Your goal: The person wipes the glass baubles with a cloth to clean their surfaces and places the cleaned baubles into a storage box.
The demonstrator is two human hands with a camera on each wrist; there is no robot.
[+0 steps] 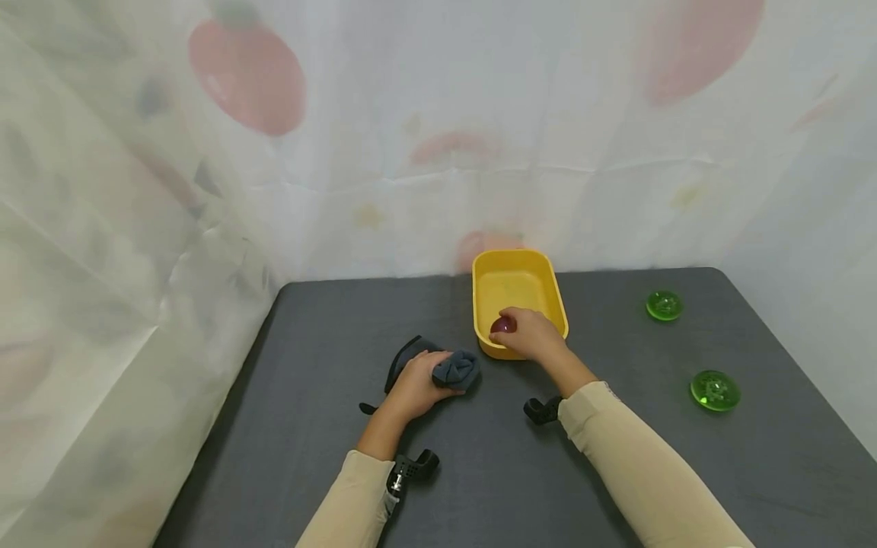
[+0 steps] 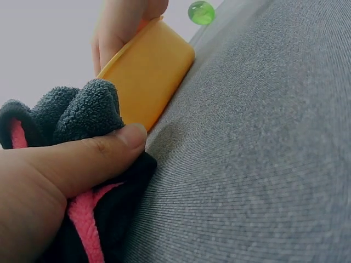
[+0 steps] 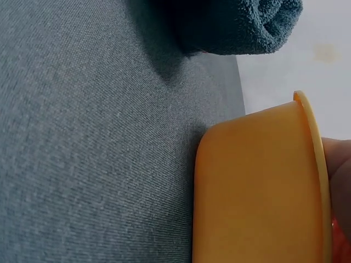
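Left hand (image 1: 416, 383) gripping a rolled dark grey cloth (image 1: 454, 368), thumb curled over it, on the grey table (image 1: 329, 327) just beside the yellow tub (image 1: 479, 285). Right hand (image 1: 529, 332) reaching over the tub's near rim, fingers curled round a red ball (image 1: 502, 326): apparently the placing step, likely calling for letting go.

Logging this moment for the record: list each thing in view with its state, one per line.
left hand: grips the grey cloth
grey cloth: bunched, lying on the table
right hand: over the tub's near rim, holding the red ball
red ball: inside the tub
yellow tub: upright on the table
two green discs: lying untouched
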